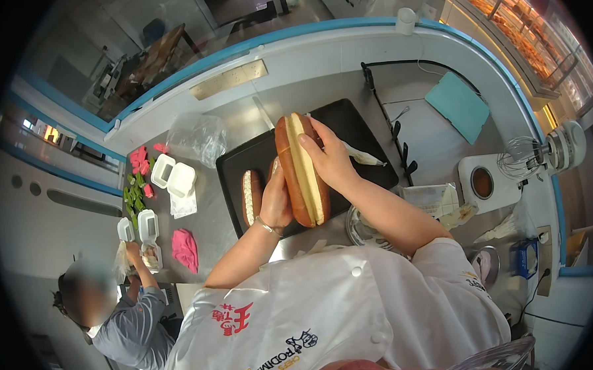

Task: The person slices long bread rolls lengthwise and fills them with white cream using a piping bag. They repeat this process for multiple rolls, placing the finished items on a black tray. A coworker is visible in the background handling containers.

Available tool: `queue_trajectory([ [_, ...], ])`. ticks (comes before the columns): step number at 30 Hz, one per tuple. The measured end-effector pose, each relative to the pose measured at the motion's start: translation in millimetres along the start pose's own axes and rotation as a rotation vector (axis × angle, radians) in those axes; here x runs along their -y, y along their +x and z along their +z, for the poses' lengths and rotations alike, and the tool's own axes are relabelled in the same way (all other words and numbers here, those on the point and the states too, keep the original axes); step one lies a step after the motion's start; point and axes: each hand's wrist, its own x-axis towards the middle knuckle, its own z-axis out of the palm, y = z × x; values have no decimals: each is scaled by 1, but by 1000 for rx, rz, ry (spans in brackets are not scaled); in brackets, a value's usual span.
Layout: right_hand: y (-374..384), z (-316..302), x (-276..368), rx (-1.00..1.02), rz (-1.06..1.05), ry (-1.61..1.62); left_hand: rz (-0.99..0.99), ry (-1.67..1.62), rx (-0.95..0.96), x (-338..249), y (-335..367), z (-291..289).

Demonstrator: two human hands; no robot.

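A long brown bread roll [302, 185], slit lengthwise with its pale crumb showing, is held up over a black baking tray [357, 126]. My left hand [276, 200] is closed on the roll's left side near its lower half. Against the right side presses my right hand [326, 158], its thumb at the cut. On the tray to the left lies a smaller roll [248, 199] with white cream piped along it. Part of another roll shows behind my left hand. A piping bag [365, 157] rests on the tray right of my right hand.
White clamshell boxes [181, 181], a pink cloth [185, 249] and a clear plastic bag [198, 138] are to the left. A co-worker [134, 331] reaches in at lower left. A stand mixer [563, 148], a teal board [458, 106] and a glass bowl [364, 229] stand rightward.
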Motion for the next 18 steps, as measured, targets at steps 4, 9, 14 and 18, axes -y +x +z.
queue_trajectory([
  [4, -6, 3, 12, 65, 108, -62, -49, -235, -26, 19, 3, -17],
  [9, -17, 9, 1, 36, -19, -161, -55, -259, -9, 11, 3, -18],
  [14, -15, 18, -18, 144, -39, -289, -192, -438, -97, 36, -6, -42],
  [18, -3, 24, -94, 302, 224, -71, -602, -1143, -70, 47, -17, -77],
])
